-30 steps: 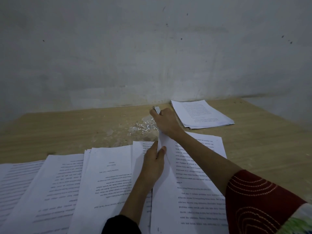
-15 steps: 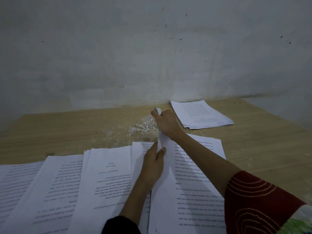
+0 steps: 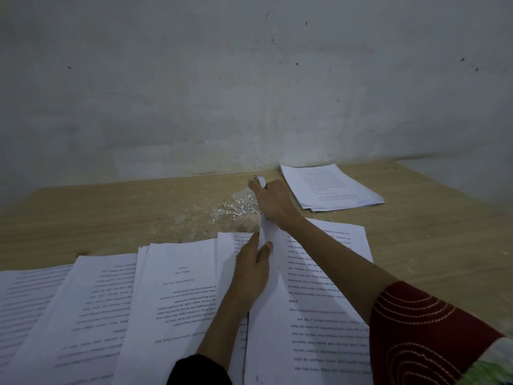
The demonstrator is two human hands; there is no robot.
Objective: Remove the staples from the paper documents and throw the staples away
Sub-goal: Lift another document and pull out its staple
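Wooden table [image 3: 111, 212], staple pile [image 3: 236, 208], far stack [image 3: 333, 187]; left hand [image 3: 252, 273] pinches document [image 3: 319, 315], right hand [image 3: 274, 202] grips metal tool [image 3: 261, 180].

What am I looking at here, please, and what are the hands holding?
No machine here: a person wears a camera on the head, so the single view looks down at their own hands. The left hand pinches the raised corner of a document; the right hand grips a small silvery tool, probably a staple remover, at that corner. On the wooden table lie a pile of pulled staples, a separate paper stack by the wall, and more papers fanned out near the person.
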